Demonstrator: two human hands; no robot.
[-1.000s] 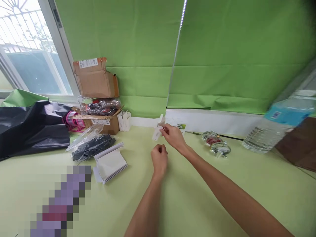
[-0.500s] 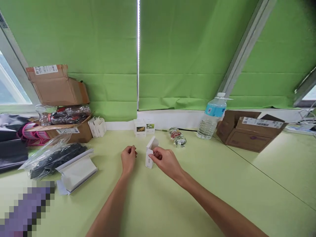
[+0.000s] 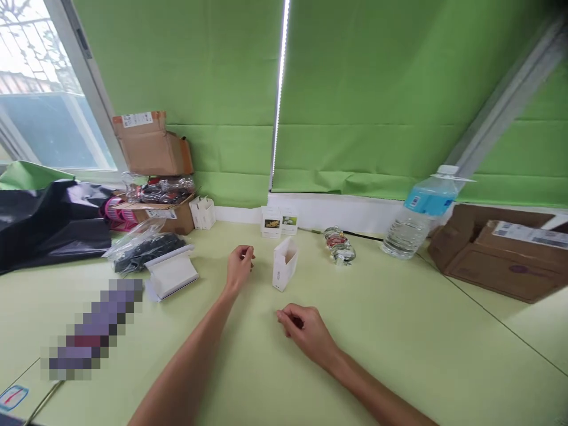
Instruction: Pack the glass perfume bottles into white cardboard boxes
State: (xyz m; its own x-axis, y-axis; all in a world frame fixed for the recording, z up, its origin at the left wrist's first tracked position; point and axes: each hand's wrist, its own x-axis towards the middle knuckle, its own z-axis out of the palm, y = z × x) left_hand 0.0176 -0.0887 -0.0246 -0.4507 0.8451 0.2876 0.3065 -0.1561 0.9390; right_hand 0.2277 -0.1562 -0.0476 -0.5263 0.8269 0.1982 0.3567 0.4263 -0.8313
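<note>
A small white carton (image 3: 284, 264) stands upright on the table with its top open, and neither hand touches it. To its left, my left hand (image 3: 239, 269) is closed with the fingers curled inward; whatever may be in them is too small or hidden to name. Nearer to me, below the carton, my right hand (image 3: 308, 331) hovers over the table with thumb and fingers pinched together, and nothing shows between them. Behind the carton, two small white boxes with flower pictures (image 3: 271, 223) stand against the wall. Several shiny wrapped items (image 3: 339, 245) lie in a row to the right.
Left of my hands lie an open white box (image 3: 175, 275) and a plastic bag with dark contents (image 3: 148, 251). Stacked cardboard boxes (image 3: 148, 151) and small white cartons (image 3: 203, 213) stand at back left. A water bottle (image 3: 417, 216) and a brown cardboard box (image 3: 497, 260) are at right.
My right hand has let go of the white carton and drawn back toward me. The carton stands alone with its top still open. The camera view has turned left.
</note>
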